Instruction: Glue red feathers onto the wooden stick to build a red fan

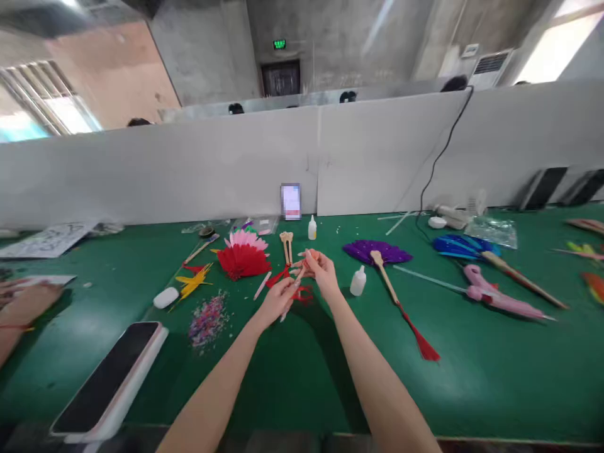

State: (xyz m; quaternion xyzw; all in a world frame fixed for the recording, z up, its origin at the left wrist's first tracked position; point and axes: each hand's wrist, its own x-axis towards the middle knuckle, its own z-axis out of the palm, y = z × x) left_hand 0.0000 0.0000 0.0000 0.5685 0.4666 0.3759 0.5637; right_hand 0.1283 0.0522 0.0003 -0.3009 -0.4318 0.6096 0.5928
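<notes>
Near the middle of the green table (283,365), my left hand (277,301) is closed on the lower part of a pale wooden fan handle (300,277). My right hand (321,269) pinches at the top of the same handle, where a small orange-red piece shows between the fingers. Red tassels (304,294) lie under and beside my hands. Just beyond are more wooden handles (286,242). Red feathers (243,259) and pink feathers (245,238) lie to the left. A white glue bottle (358,281) stands right of my right hand, and a smaller bottle (312,228) stands farther back.
A purple fan (377,251), blue fan (465,245) and pink glue gun (504,299) lie to the right. Left are yellow feathers (192,283), sequins (207,319), a white case (165,297) and a large phone (111,377). Another person's hand (35,302) rests far left.
</notes>
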